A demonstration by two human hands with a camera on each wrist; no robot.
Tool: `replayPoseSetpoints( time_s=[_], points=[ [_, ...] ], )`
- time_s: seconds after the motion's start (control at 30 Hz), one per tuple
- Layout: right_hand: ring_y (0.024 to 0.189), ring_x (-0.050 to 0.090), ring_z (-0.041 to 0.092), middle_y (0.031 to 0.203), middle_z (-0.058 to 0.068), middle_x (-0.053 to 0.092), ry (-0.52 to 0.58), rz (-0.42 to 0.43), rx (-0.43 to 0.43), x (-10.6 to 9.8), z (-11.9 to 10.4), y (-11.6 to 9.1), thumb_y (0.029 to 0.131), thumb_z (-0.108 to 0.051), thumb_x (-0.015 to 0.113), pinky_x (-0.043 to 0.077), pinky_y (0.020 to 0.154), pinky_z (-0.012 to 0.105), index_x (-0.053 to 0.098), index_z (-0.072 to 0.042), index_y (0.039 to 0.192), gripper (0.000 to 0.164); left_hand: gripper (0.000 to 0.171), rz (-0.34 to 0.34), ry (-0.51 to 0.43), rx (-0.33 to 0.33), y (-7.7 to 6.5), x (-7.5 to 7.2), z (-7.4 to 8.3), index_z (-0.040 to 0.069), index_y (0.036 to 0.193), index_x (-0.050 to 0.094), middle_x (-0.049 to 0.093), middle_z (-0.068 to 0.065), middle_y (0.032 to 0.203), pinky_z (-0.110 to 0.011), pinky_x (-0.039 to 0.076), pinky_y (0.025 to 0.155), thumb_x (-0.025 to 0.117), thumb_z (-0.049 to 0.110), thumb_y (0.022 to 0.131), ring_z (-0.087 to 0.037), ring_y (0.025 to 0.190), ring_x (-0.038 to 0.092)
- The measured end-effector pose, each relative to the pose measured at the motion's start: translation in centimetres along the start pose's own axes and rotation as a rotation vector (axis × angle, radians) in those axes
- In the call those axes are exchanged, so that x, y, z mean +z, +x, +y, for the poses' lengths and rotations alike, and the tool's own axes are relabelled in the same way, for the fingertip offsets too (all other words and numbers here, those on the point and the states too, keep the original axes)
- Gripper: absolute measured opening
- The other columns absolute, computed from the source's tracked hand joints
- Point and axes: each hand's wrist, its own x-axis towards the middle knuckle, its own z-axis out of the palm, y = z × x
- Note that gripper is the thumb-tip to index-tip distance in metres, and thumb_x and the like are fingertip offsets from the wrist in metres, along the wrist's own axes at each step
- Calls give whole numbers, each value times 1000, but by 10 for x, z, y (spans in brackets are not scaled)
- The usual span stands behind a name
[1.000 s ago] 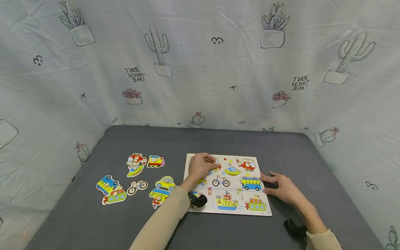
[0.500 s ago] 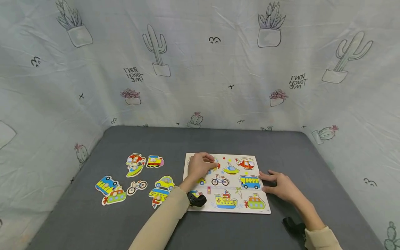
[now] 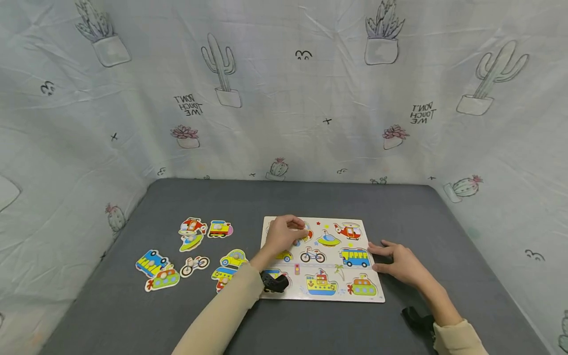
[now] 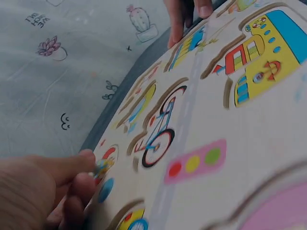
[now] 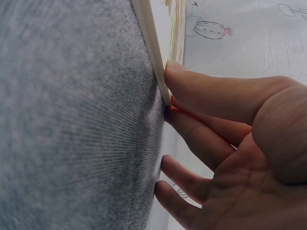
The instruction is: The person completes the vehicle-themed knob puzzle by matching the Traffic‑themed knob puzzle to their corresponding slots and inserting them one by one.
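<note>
A white wooden puzzle board [image 3: 290, 291] with vehicle pictures in recesses lies on the grey table. My left hand [image 3: 282, 235] is over its upper left part, thumb and fingertips pinched together on a small colourful puzzle piece [image 4: 104, 167]. The fingers mostly cover that piece, so its shape cannot be told. In the left wrist view the bicycle recess [image 4: 160, 129] shows beside the hand. My right hand [image 3: 401, 264] touches the board's right edge, near the bus recess [image 3: 355, 258]. Its thumb and forefinger rest against the edge with the other fingers extended, as the right wrist view shows.
Loose pieces lie left of the board: a helicopter [image 3: 193, 226] touching a flying saucer [image 3: 192, 242], a train [image 3: 220, 229], a bus [image 3: 151, 262] against a submarine [image 3: 162, 280], and a bicycle [image 3: 194, 265]. A car [image 3: 233, 258] and a ship [image 3: 223, 275] lie near my left forearm.
My left fingers stay at the same spot on the board, while the left wrist and forearm shift slightly left. My right hand stays at the board's edge.
</note>
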Motion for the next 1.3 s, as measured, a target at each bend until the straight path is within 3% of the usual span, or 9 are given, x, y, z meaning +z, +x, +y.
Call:
replayPoseSetpoints(
  time_s=[0.1, 0.23, 0.37, 0.5, 0.7, 0.93, 1.1, 1.2, 1.3],
  points=[
    [134, 28, 54, 144, 33, 38, 6, -4, -5, 0, 0, 1, 80, -18, 82, 29, 98, 68, 64, -3, 129, 55, 27, -52, -49, 68, -6, -14, 0, 9, 111, 71, 70, 0, 101, -30, 49, 61, 77, 21, 88, -13, 60, 65],
    [134, 28, 54, 144, 34, 37, 7, -5, -1, -1, 0, 2, 80, -18, 83, 30, 98, 68, 64, -3, 129, 55, 32, -61, -31, 142, -20, -42, 7, 10, 121, 68, 69, -5, 103, -30, 47, 56, 73, 22, 92, -17, 67, 67],
    [134, 28, 55, 144, 34, 37, 7, -6, 2, -2, 0, 2, 80, -18, 83, 29, 98, 68, 64, -3, 129, 55, 29, -1, 20, 198, -37, -76, 11, 12, 119, 69, 69, -6, 105, -32, 47, 58, 73, 21, 92, -18, 74, 64],
    [134, 27, 55, 145, 34, 36, 9, -6, 1, -3, 0, 3, 81, -18, 82, 29, 99, 68, 63, -3, 130, 55, 27, 75, 58, 220, -58, -113, 4, 13, 115, 71, 67, -2, 104, -33, 49, 67, 75, 23, 90, -14, 82, 59],
    [134, 26, 56, 145, 35, 34, 18, -11, 9, -1, -1, 4, 81, -18, 82, 28, 99, 69, 63, -3, 130, 55, 29, 154, 110, 168, -92, -169, -6, 13, 115, 71, 66, 1, 110, -26, 50, 72, 77, 24, 89, -18, 93, 59],
    [131, 33, 54, 142, 31, 43, -2, 8, -1, -2, 0, 4, 79, -16, 83, 31, 98, 67, 65, -1, 127, 53, 30, 309, 124, 104, -117, -222, -42, 8, 118, 69, 67, -9, 112, -17, 47, 77, 74, 22, 91, -12, 94, 59],
    [127, 46, 43, 131, 14, 59, -5, 37, -35, -3, 3, 5, 77, -12, 84, 41, 94, 56, 67, -2, 125, 51, 32, 341, 155, 32, -126, -244, -58, 6, 120, 68, 67, -11, 114, -14, 45, 78, 72, 23, 92, -8, 92, 60],
    [109, 58, 34, 123, 14, 65, -4, 53, -38, -3, 5, 6, 77, -12, 85, 47, 79, 40, 68, -4, 125, 52, 35, 321, 193, -4, -129, -251, -64, 7, 121, 67, 67, -9, 116, -15, 45, 77, 72, 27, 93, -6, 93, 60],
    [89, 60, 22, 110, 11, 69, 22, 57, -51, -3, 6, 7, 76, -9, 85, 47, 67, 31, 67, -3, 126, 53, 36, 302, 244, -34, -132, -255, -66, 9, 121, 67, 67, -8, 116, -18, 45, 76, 71, 31, 93, -3, 94, 58]
  ],
)
